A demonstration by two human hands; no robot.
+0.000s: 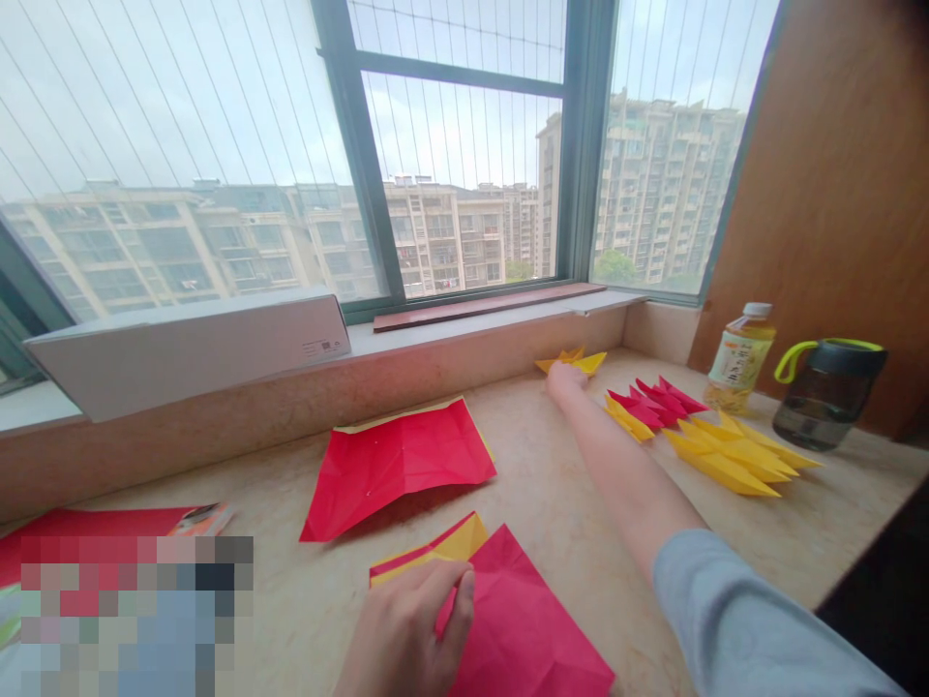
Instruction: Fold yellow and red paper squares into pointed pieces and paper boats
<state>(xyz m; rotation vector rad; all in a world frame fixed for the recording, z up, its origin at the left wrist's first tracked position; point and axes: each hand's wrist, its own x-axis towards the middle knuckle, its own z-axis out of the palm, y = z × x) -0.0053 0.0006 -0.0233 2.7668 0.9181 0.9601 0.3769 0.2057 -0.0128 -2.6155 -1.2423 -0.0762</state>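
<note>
My right hand reaches far across the stone ledge and touches a small yellow folded paper piece at the back by the wall; its fingers look closed on it. My left hand lies near the front edge, fingers curled over a red and yellow folded sheet. A creased red sheet lies flat between the two hands.
A row of folded red pieces and yellow pieces lies at the right. A yellow drink bottle and a dark jug with green handle stand at the far right. A long white box rests on the sill.
</note>
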